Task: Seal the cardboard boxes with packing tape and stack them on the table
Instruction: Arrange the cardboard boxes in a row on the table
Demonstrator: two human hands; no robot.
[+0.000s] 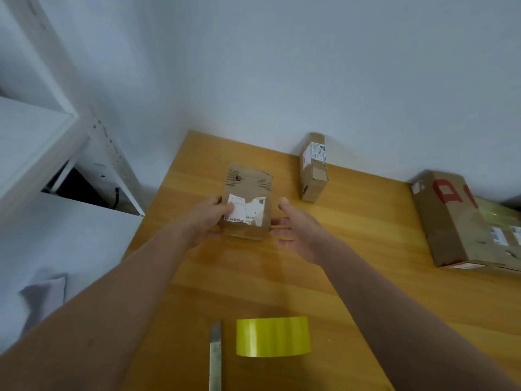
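A small cardboard box (248, 193) with a torn white label sits in the middle of the wooden table (352, 277). My left hand (210, 218) grips its left side, thumb on top over the label. My right hand (296, 230) is just to the right of the box, palm turned toward it, fingers straight and not touching it. A second small box (313, 167) stands against the wall behind. A large box (456, 221) with red tape lies at the right edge. A yellow roll of packing tape (273, 336) stands near the front edge.
A knife (215, 356) lies left of the tape roll, blade pointing away from me. White shelving (36, 153) stands left of the table, with a dark gap below it. The white wall (282, 66) runs along the table's far side.
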